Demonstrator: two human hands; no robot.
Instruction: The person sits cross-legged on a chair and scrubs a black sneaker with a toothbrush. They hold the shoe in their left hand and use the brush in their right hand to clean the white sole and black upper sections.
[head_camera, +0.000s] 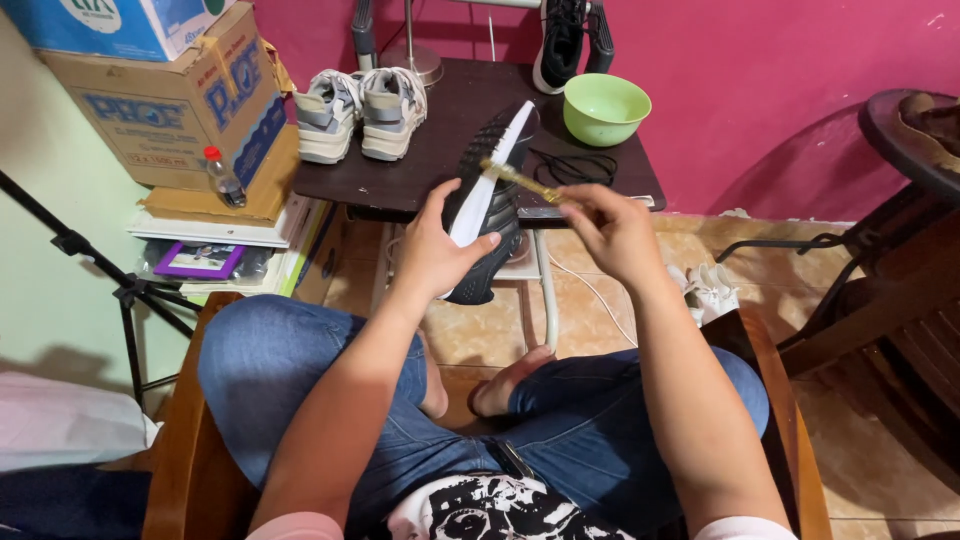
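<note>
Black shoe (487, 205) w/ white sidewall is held sole-up in the left hand (432, 250), fingers wrapped round its midsection, above the near edge of the dark worktop (440, 150). A small brush w/ a yellowish handle (520, 180) is pinched closed in the right hand (612, 232), bristle end laid against the white edge near the toe.

Step judged in hand: scrubbing along the sole edge (shoe tilted, toe pointing away from the person). The next stroke would call for a steady left-hand grip and the bristles kept on the white strip, w/ the shoe rotated as needed.

On the worktop: a pair of grey-and-white sneakers (358, 112) at rear left, a light green bowl (605, 107) at rear right, black laces (572, 165) just in front of the bowl. Cardboard boxes (165, 95) are stacked to the left.
</note>
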